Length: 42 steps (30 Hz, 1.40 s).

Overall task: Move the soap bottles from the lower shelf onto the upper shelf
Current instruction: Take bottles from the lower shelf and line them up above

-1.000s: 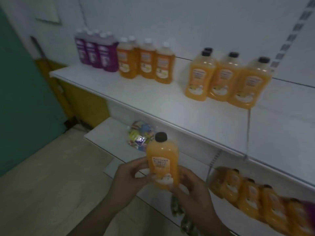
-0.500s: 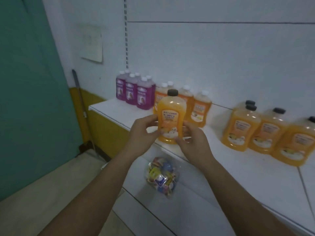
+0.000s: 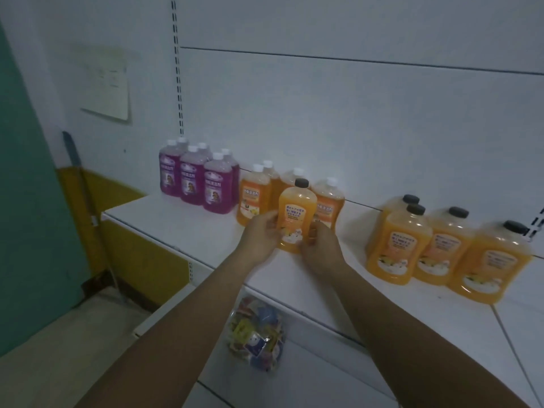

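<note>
**Ana:** Where's the bottle?

**Me:** The orange plastic soap bottle with the black cap point(image 3: 297, 216) is upright over the white upper shelf point(image 3: 182, 228), about midway between its front edge and the back wall. My left grip point(image 3: 260, 234) curls round its left side and my right grip point(image 3: 319, 245) round its lower right, so both hold it. I can't tell whether its base touches the shelf.

**Ana:** What could go wrong?

**Me:** If I let go before it sits flat, I think it tips. The white-capped orange bottles point(image 3: 253, 198) stand just behind it, so pushing further back could knock them over. My right fingers sit close to the nearest one and may catch it.

**Ana:** Anything else?

**Me:** Purple bottles point(image 3: 191, 178) cluster near the shelf's back left corner. Four black-capped orange bottles point(image 3: 400, 245) stand toward the right, well apart, with bare shelf between. A clear bag of colourful packets point(image 3: 256, 334) lies on the lower shelf point(image 3: 309, 372) under my forearms. A long handle point(image 3: 85, 195) leans on the wall beyond the left end.
</note>
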{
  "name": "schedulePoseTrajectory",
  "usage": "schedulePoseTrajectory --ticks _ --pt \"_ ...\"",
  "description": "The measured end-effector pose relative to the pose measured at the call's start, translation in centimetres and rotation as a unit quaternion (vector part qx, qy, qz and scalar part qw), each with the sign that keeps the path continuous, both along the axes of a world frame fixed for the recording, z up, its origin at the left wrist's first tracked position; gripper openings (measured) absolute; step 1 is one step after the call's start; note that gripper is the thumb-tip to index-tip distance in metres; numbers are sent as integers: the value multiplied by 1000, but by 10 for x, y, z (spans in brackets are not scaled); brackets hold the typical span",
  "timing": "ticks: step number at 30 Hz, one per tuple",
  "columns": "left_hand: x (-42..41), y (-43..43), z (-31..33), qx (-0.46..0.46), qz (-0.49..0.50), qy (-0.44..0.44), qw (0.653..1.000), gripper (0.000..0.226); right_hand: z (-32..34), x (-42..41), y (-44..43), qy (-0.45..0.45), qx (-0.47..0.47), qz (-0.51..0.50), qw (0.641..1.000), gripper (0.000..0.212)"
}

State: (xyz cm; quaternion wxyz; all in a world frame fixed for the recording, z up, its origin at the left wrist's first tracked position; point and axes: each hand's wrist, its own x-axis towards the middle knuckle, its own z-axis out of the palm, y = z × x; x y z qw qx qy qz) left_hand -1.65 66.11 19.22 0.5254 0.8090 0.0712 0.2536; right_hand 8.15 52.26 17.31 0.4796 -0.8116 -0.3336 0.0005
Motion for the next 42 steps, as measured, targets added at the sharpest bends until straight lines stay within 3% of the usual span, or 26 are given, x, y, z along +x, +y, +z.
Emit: schedulePoseTrajectory --ticks 9,13,19,27,32,42 --pt "-8 -2 0 -7 -17 -15 1000 36 -1 -5 -3 -10 -4 -23 1000 26" --pt "-22 -18 -4 20 -27 -15 999 35 4 -24 -41 -35 -53 -32 997 21" --pt "-35 -119 -6 31 -97 -34 994 39 2 -58 -170 -41 -49 -101 993 25" --pt "20 -239 -5 26 -197 -21 980 43 2 -21 -278 -56 -86 -186 977 23" --pt "38 -266 -3 13 -208 -6 978 44 -5 11 -292 -29 -79 -205 975 24" --pt "45 -271 -19 47 -206 59 976 70 -1 35 -279 -33 -34 -187 981 23"
